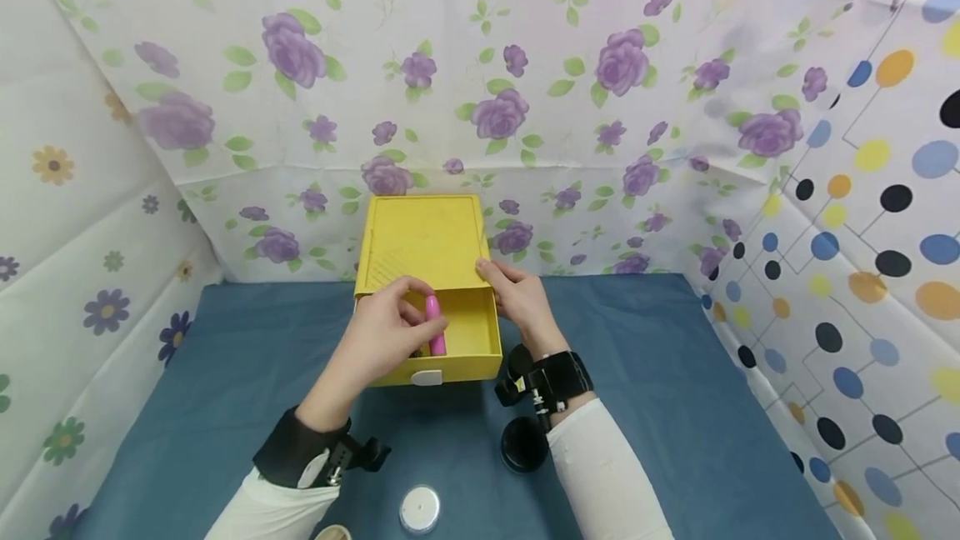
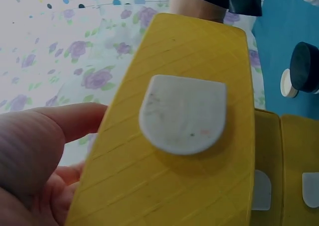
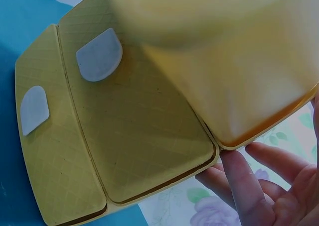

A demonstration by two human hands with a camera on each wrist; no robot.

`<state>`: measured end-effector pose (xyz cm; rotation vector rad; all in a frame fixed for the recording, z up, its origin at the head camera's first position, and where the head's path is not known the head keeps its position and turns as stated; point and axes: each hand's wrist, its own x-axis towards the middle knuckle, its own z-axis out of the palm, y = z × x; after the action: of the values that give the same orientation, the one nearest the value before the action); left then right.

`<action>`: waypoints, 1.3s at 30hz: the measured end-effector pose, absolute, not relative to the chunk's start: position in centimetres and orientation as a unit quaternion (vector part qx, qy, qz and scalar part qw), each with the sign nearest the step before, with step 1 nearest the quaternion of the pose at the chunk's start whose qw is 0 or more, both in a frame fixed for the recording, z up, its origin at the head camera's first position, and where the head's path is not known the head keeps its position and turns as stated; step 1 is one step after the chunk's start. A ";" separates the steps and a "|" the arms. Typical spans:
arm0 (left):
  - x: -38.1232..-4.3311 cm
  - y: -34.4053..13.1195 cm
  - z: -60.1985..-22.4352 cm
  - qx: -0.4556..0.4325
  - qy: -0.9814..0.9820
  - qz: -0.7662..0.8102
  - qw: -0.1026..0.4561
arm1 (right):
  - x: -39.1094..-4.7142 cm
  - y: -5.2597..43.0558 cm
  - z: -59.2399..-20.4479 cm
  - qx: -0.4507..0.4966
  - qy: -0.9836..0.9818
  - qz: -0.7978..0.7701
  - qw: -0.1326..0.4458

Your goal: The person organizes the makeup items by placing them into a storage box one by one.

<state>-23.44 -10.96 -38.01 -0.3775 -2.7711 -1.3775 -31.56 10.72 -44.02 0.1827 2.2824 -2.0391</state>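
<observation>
A yellow drawer box [image 1: 423,236] stands against the back wall, its top drawer [image 1: 468,367] pulled out. Inside the drawer, my left hand [image 1: 382,327] pinches a slim pink marker [image 1: 433,307] between thumb and fingers. The marker tilts, its rounded tip uppermost. Seen from the left wrist, the drawer front with its white handle [image 2: 184,114] hides the marker. My right hand [image 1: 523,298] holds the box at its right edge, thumb on the top; the right wrist view shows its fingers [image 3: 244,183] against the side.
Two lower drawers [image 3: 134,121] with white handles are closed. Before the box, on the blue cloth [image 1: 450,448], stand a black round container [image 1: 524,444] and a white round lid [image 1: 420,510]. A beige round thing [image 1: 333,532] shows at the bottom edge. Flowered sheets [image 1: 498,115] enclose the back.
</observation>
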 end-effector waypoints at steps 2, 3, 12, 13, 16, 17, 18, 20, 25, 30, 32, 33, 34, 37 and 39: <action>-23.6 -10.7 -38.2 -0.120 -0.897 -0.424 0.000 | -31.6 10.7 -44.1 0.062 0.744 -0.664 0.036; -23.7 -10.5 -38.2 -0.119 -0.900 -0.419 -0.005 | -31.6 10.7 -44.2 0.063 0.744 -0.664 0.036; -24.1 -10.0 -38.8 -0.108 -0.921 -0.372 -0.038 | -31.7 10.7 -44.3 0.061 0.749 -0.659 0.036; -24.1 -9.9 -38.8 -0.108 -0.922 -0.370 -0.042 | -31.6 10.7 -44.3 0.060 0.750 -0.658 0.036; -24.2 -9.8 -38.9 -0.106 -0.922 -0.369 -0.054 | -31.6 10.8 -44.3 0.060 0.753 -0.655 0.035; -24.3 -9.8 -39.0 -0.105 -0.922 -0.369 -0.057 | -31.6 10.8 -44.3 0.061 0.754 -0.653 0.035; -24.3 -9.7 -39.0 -0.104 -0.923 -0.366 -0.059 | -31.5 10.8 -44.3 0.062 0.755 -0.652 0.035; -24.4 -9.7 -39.0 -0.103 -0.925 -0.361 -0.060 | -31.5 10.8 -44.2 0.061 0.756 -0.650 0.036; -24.5 -9.6 -38.9 -0.107 -0.930 -0.345 -0.065 | -31.5 10.7 -44.2 0.058 0.756 -0.651 0.037; -24.4 -9.6 -38.7 -0.109 -0.932 -0.339 -0.074 | -31.6 10.8 -44.3 0.056 0.756 -0.651 0.035; -24.4 -9.6 -38.6 -0.111 -0.932 -0.339 -0.072 | -31.7 10.8 -44.3 0.055 0.757 -0.651 0.034; -24.4 -9.6 -38.6 -0.111 -0.931 -0.340 -0.071 | -31.7 10.8 -44.3 0.054 0.756 -0.651 0.034; -24.3 -9.6 -38.6 -0.112 -0.931 -0.341 -0.071 | -31.7 10.8 -44.2 0.054 0.756 -0.651 0.035; -24.3 -9.7 -38.8 -0.115 -0.929 -0.347 -0.066 | -31.7 10.9 -44.2 0.056 0.757 -0.650 0.038; -24.3 -9.7 -39.0 -0.115 -0.926 -0.354 -0.060 | -31.7 11.0 -44.2 0.057 0.756 -0.651 0.041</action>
<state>-24.28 -9.68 -39.04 -0.3767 -3.0254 -1.1562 -31.68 10.96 -44.21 0.1761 2.3146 -1.9938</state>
